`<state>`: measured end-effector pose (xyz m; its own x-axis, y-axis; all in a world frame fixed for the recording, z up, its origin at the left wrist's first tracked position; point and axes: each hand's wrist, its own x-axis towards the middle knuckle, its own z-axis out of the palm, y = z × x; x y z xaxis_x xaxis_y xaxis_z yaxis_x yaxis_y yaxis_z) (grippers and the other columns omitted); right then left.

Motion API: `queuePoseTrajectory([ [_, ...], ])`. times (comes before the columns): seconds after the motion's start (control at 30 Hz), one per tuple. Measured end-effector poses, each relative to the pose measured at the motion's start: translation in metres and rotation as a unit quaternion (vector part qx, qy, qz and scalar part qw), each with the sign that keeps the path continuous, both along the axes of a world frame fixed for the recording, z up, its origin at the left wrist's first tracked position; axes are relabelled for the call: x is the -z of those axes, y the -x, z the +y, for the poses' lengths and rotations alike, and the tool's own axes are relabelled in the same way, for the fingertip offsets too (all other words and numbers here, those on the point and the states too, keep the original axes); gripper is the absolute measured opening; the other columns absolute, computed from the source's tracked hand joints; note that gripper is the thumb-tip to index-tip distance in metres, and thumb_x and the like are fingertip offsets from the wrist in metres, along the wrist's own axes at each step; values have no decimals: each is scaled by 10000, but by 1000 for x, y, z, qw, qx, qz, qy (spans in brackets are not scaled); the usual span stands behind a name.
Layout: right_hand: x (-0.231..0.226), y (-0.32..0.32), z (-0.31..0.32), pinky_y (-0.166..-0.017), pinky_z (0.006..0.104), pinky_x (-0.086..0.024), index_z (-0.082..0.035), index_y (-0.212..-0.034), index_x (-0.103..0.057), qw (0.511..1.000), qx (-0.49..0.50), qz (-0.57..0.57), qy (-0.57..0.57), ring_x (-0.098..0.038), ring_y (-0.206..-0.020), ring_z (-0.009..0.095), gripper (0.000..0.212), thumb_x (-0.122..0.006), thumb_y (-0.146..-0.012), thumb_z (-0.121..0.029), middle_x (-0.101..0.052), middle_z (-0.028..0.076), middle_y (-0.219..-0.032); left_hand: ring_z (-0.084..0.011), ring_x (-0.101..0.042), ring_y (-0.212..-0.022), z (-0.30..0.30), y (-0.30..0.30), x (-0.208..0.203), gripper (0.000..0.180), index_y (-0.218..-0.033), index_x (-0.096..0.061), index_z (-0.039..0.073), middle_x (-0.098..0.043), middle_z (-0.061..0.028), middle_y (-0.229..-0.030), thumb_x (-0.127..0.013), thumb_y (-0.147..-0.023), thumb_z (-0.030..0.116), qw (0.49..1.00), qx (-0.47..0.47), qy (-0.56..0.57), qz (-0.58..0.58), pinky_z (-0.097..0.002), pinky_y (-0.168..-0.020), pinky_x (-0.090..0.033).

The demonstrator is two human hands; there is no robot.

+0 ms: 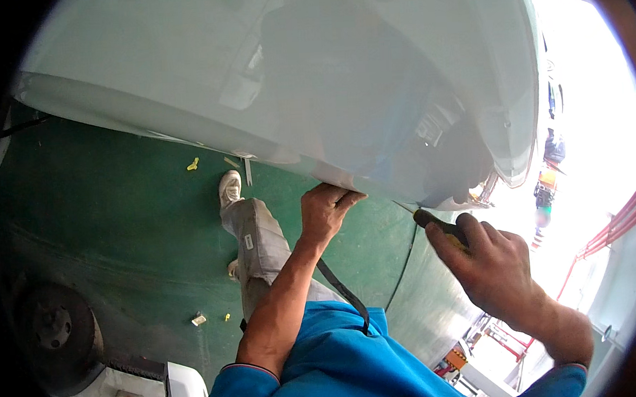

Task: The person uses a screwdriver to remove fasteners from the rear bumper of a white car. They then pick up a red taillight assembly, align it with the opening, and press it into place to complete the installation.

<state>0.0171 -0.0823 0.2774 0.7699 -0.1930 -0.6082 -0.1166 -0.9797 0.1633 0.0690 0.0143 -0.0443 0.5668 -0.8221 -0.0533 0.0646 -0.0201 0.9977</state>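
Note:
A large glossy pale-grey car body panel (181, 55) fills the upper part of the view and reflects a dark shape. At its lower edge, my left hand (323, 211) is closed on the rim, thumb outside, the other fingertips hidden beneath. To the right, my right hand (490, 261) wraps round the dark handle of a screwdriver (434, 225), which has some yellow on it. The thin shaft points up and left toward the panel's lower edge. Whether its tip touches the panel, I cannot tell.
Yellow scraps (193, 164) and a small pale block (198, 319) lie on the green floor (131, 208). A wheel (55, 331) and part of a white vehicle (127, 395) are at lower left. Red-framed equipment (509, 339) stands at lower right. A dark strap (340, 283) hangs by my shirt.

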Motion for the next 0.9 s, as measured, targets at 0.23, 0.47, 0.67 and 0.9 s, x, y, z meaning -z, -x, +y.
queuePoseTrajectory([
  [0.23,13,12,-29,-401,229,-425,-20,-1253,-652,996,-4,12,-87,-587,-573,105,375,-756,-909,-125,-594,72,-770,-269,-672,-649,3,2,6,159,-830,-781,77,-716,-89,-726,-858,-803,213,999,22,-42,-14,-381,-596,-523],
  [0.47,28,18,3,-640,369,-598,50,-1291,-634,813,521,-145,-215,-734,-720,231,386,-644,-945,-121,-752,203,-993,-265,-647,-596,6,0,7,189,-790,-770,65,-692,-86,-676,-853,-807,233,997,34,-55,-34,-379,-571,-502],
  [0.67,3,-2,-1,-705,344,-618,12,-1254,-656,925,352,-46,-133,-730,-765,245,334,-691,-955,-132,-709,207,-1065,-262,-645,-594,-1,1,3,161,-787,-782,89,-706,-81,-694,-859,-799,231,1000,2,-7,-2,-375,-567,-500],
  [0.9,1,7,-19,-466,262,-518,-78,-1266,-649,998,-31,25,-44,-674,-677,140,352,-737,-927,-114,-602,125,-913,-264,-684,-638,5,-1,0,155,-826,-785,94,-717,-80,-724,-865,-794,223,999,19,-9,-43,-380,-587,-528],
])
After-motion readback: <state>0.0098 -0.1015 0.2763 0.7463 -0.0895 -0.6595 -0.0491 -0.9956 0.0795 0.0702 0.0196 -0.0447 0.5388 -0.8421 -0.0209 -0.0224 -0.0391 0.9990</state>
